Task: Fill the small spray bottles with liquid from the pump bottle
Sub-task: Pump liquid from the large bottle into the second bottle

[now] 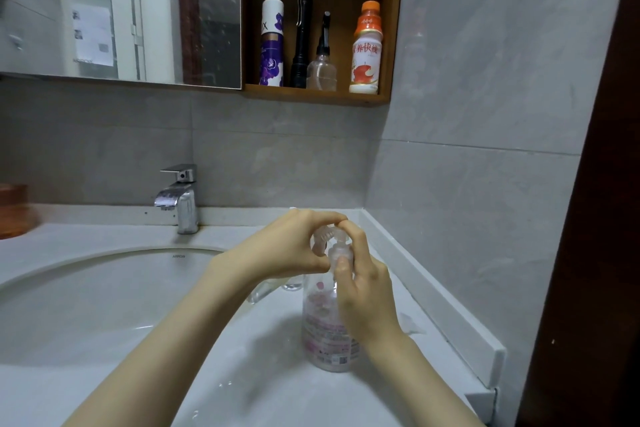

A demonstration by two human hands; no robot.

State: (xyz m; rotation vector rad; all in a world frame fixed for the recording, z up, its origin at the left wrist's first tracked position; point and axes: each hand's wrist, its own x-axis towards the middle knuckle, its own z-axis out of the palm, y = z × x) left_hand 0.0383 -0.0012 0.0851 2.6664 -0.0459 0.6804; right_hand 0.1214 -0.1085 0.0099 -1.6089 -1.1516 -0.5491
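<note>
A clear pump bottle (323,333) with pink print stands upright on the white counter, right of the basin. My left hand (287,246) curls round its pump head from the left, thumb and fingers pinching the top. My right hand (363,288) wraps the neck just below, with its thumb on the collar. Behind my left hand, small clear containers (292,284) on the counter show only in part. What they are I cannot tell.
The sink basin (86,305) and chrome faucet (180,198) fill the left. A wooden wall shelf (322,95) above holds a purple can, a black flashlight, a clear spray bottle (322,69) and an orange-capped drink. The tiled wall and counter ledge (433,291) run close on the right.
</note>
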